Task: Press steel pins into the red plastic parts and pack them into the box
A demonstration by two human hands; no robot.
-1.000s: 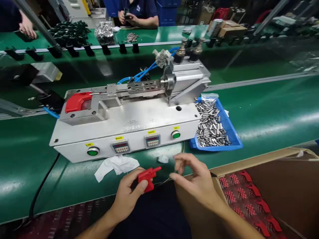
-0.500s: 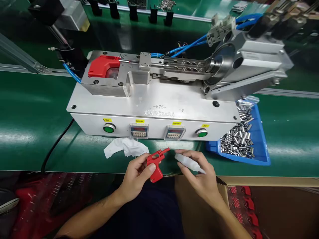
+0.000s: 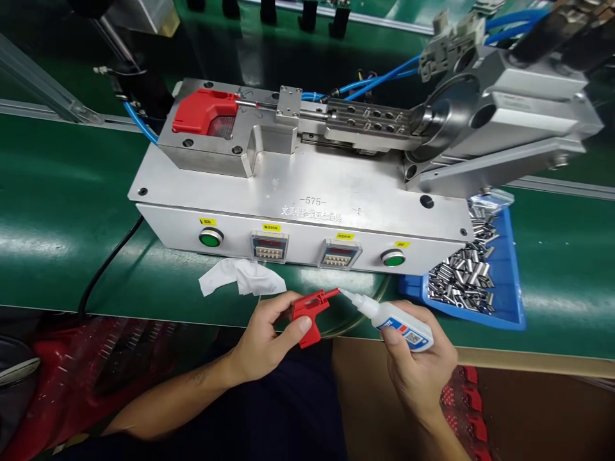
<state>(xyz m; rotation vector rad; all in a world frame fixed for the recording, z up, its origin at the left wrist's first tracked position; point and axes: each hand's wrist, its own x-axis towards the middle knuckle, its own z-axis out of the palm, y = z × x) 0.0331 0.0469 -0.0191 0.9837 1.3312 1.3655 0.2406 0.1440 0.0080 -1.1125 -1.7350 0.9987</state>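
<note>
My left hand (image 3: 269,336) is closed on a small red plastic part (image 3: 310,312) with a thin prong pointing right. My right hand (image 3: 418,371) grips a small white glue bottle (image 3: 394,318) with a blue label. The bottle's nozzle tip touches the end of the red prong. Both hands hover over the near edge of the green belt (image 3: 62,211), just in front of a silver press fixture (image 3: 307,205). Another red part (image 3: 204,110) sits clamped in the fixture's left nest.
A crumpled white tissue (image 3: 240,278) lies before the fixture's green buttons. A blue tray (image 3: 502,301) of several small metal sleeves sits at the right. A cardboard box (image 3: 528,365) with red parts stands at lower right. A black cable (image 3: 108,266) runs off the left.
My right hand has turned the glue bottle and brought its nozzle against the red part's prong. One second ago that hand held no bottle. The view has tilted down and closer.
</note>
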